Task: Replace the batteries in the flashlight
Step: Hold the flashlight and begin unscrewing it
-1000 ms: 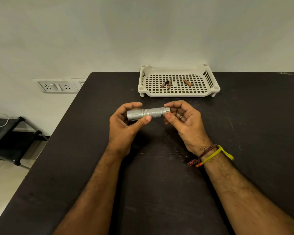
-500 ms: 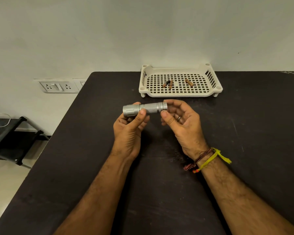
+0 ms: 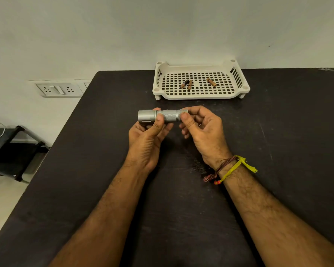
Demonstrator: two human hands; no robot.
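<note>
Black matte worktop [image 3: 278, 151] filling the lower frame, cream perforated plastic tray [image 3: 200, 94] at upper centre holding three small brown cylindrical batteries [image 3: 189, 84], left hand [image 3: 145, 139] gripping silver knurled metal flashlight [image 3: 160, 116] mid-frame above the worktop, right hand [image 3: 202, 130] fingers pinching its tail end

A silver flashlight [image 3: 162, 116] with a knurled, cross-hatched barrel is held between the hands, left hand [image 3: 147, 138] and right hand [image 3: 202, 132]. Beneath the hands, a matte black tabletop [image 3: 287, 143] marked with pale scuffs is seen. Beyond the hands, a cream tray [image 3: 200, 95] with a grid of square holes is seen; in it copper-brown batteries [image 3: 211, 82] are seen, one with a black end. On the right wrist, a yellow thread [image 3: 237, 165] with an orange bead and a dark maroon thread [image 3: 219, 170] are worn. To the left of the hands, a white socket plate [image 3: 57, 90] is seen on an off-white wall [image 3: 104, 35].
</note>
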